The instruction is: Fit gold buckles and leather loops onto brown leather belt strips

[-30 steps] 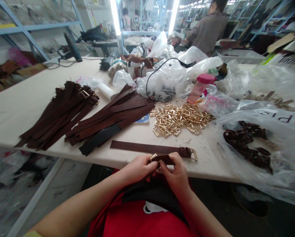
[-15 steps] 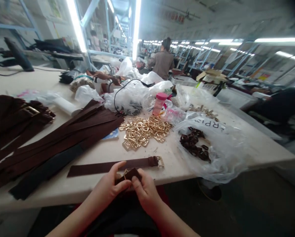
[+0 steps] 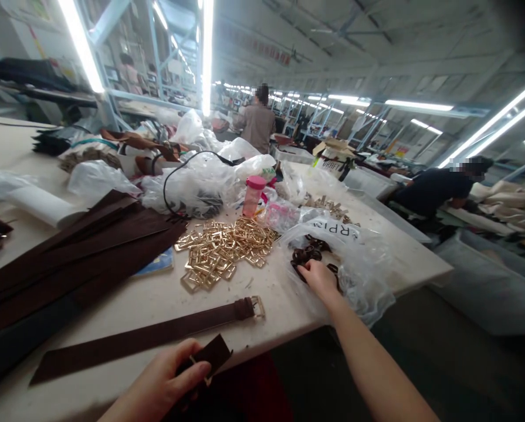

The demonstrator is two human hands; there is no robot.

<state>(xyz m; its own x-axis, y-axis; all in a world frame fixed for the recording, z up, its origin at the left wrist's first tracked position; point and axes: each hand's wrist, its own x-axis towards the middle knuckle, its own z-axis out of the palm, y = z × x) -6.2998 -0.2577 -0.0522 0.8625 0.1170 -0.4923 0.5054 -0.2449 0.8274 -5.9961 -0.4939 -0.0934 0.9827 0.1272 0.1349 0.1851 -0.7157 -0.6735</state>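
Observation:
Near the table's front edge, my left hand is closed around the end of a dark brown belt strap. A gold buckle's edge shows by the thumb; the rest is behind the fingers. Over to the right, my right hand reaches into an open clear plastic bag. Its fingers are pinched among small dark brown belt loops, their tips partly hidden. A brown belt with a loop and gold buckle lies flat between me and a heap of gold buckles.
Brown straps are stacked at left, near a white roll. Behind the buckles stand a pink-lidded bottle and crumpled plastic bags. Two other people are farther off, one bending at right. Bins stand beyond the table.
My right hand has left the strap and moved right into the bag of belt loops. My left hand keeps the strap and buckle. The view has turned to the right.

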